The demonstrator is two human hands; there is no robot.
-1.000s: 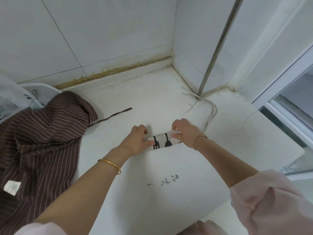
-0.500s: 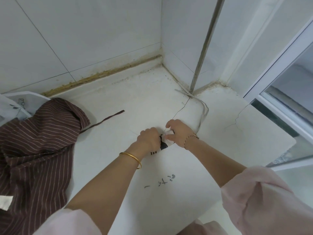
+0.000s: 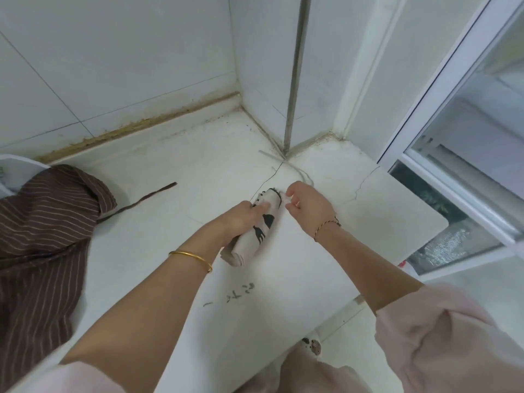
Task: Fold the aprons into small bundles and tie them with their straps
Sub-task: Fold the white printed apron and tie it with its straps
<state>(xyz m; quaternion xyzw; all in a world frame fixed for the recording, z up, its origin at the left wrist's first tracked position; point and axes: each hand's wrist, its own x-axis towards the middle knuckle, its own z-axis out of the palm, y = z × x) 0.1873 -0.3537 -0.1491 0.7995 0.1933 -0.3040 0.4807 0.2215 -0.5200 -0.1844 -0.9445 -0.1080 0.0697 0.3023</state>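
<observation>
Counted on white counter (image 3: 368, 222): two aprons, two hands. Rolled white apron (image 3: 256, 236) at centre, gripped round middle by left hand (image 3: 241, 219). One white strap (image 3: 305, 175) trailing to far corner, seemingly pinched by right hand (image 3: 309, 207) just right of roll. Brown striped apron (image 3: 42, 236) heaped at left, one brown strap (image 3: 139, 199) lying out.

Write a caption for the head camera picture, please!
Left hand holds a rolled apron while the right hand pinches its strap.

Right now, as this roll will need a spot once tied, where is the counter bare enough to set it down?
Bare: the counter between the brown strap and the back wall, and the stretch right of the right hand toward the window. Crowded: the brown striped apron covers the left, the white strap trails through the corner.
</observation>
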